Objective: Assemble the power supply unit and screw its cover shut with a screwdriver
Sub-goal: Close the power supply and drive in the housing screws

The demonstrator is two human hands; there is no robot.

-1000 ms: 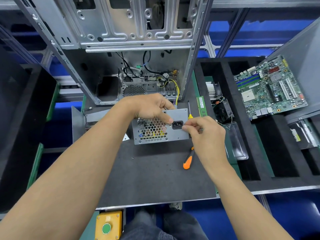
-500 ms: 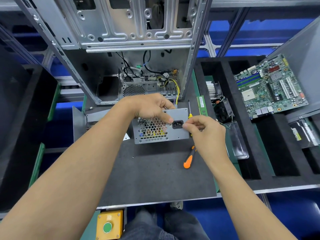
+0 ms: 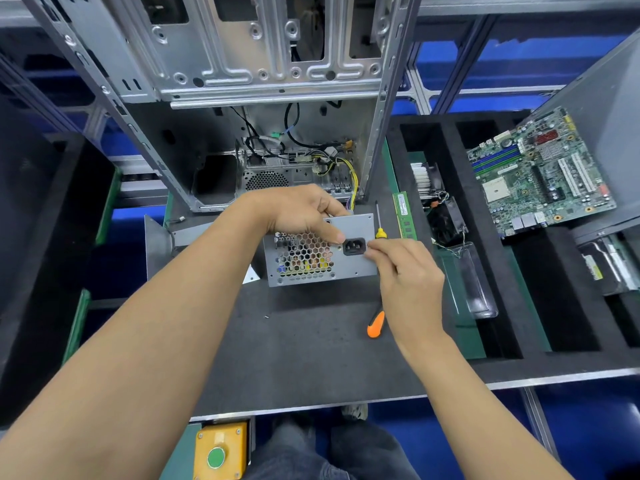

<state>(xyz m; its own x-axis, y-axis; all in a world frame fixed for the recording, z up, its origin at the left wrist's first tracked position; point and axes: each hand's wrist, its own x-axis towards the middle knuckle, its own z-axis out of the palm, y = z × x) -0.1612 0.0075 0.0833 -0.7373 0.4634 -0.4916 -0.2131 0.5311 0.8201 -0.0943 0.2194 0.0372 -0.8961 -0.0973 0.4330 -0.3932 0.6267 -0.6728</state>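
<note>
Head view: the power supply unit [image 3: 320, 252] stands on the dark work mat [image 3: 304, 348] at the centre of the frame, its grey face with the honeycomb grille and the black power socket [image 3: 354, 246] turned toward the camera. The left hand [image 3: 298, 213] comes in from the lower left and grips the unit over its top edge, fingers curled behind it and thumb pressed on the face just left of the socket. The right hand [image 3: 405, 275] comes in from the lower right with its fingers curled, the fingertips pinched together against the face just right of the socket; whether they hold anything is too small to tell. A yellow-handled screwdriver [image 3: 379, 226] lies just right of the unit's upper corner, and an orange-handled screwdriver [image 3: 376, 323] lies on the mat below it, partly hidden by the right wrist. Behind the unit, in the upper middle, stands an open metal computer case [image 3: 263, 64] with loose cables inside. At the upper right, a green motherboard [image 3: 540, 174] rests tilted over a black foam tray [image 3: 485, 258].
</note>
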